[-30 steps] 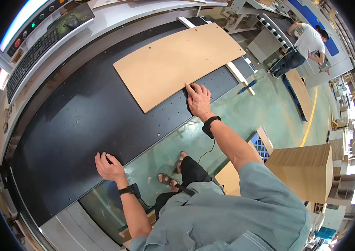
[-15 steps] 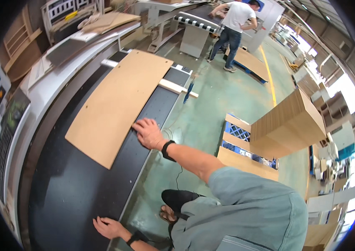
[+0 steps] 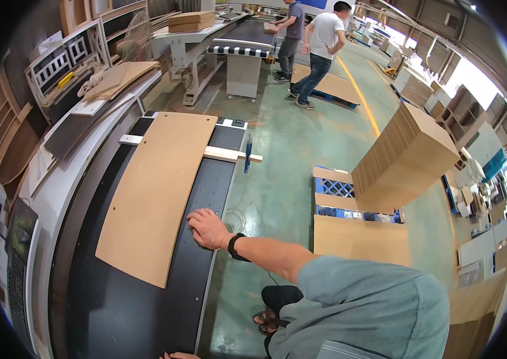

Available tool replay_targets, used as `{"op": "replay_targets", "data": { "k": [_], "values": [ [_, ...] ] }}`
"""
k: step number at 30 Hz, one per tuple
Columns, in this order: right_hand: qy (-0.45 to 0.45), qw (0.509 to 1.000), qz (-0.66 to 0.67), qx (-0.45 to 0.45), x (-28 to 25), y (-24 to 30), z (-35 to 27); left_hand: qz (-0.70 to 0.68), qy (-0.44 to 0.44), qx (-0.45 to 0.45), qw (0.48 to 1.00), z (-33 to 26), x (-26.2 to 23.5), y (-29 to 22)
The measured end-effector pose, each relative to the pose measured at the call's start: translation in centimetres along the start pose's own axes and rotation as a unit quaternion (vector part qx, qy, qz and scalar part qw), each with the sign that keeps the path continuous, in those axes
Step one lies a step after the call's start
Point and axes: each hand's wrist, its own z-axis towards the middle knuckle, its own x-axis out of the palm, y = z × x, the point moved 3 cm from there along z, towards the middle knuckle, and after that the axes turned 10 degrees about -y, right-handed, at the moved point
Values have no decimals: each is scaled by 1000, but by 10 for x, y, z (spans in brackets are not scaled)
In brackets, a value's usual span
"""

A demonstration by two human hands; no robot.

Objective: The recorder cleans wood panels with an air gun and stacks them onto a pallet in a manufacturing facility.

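One flat tan fibreboard panel [image 3: 157, 191] (matte, curved-edged) — right hand [image 3: 206, 229] touching its edge.

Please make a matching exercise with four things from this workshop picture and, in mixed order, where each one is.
Things:
1. right hand
2. wooden panel
3. stack of boards
4. two other people

Places:
A. far back, beside a striped machine
B. flat on the black machine bed
C. at the panel's near edge
D. on the green floor, to the right

Pairs: 1-C, 2-B, 3-D, 4-A
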Motion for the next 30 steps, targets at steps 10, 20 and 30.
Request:
{"op": "replay_targets", "data": {
  "k": [10,20,30],
  "values": [
    [-18,1000,14,5,-2,5,2,-26,-23,3,999,1,1,-1],
    [-29,1000,12,-7,1,7,3,-28,-46,-15,998,-6,10,5],
    [-31,999,14,1,-3,3,1,-18,-59,1,998,-12,14,12]
  ]
}}
